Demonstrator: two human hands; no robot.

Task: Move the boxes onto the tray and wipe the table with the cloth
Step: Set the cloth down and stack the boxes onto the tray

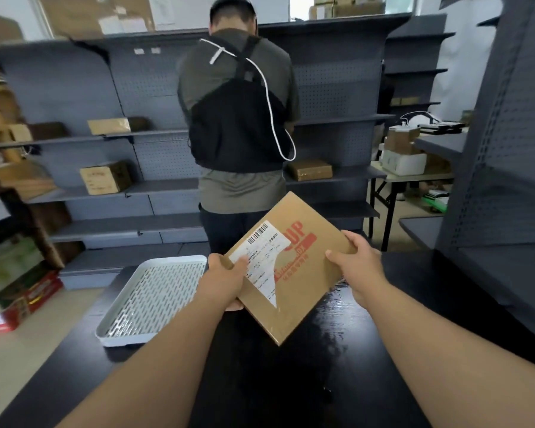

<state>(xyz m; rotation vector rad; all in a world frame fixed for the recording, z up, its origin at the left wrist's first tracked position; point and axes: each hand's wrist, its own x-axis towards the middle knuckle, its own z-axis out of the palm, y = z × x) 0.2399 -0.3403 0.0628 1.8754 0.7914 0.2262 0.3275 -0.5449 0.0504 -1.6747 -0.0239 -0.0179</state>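
Two hands grip one flat cardboard box above the black table: left hand on its left edge, right hand on its right. Red "UP" is readable; the torn white label's small print is not. Left of the left hand lies the white tray.

Both bare forearms outstretched, left hand and right hand apparently clamped, thumbs uppermost.
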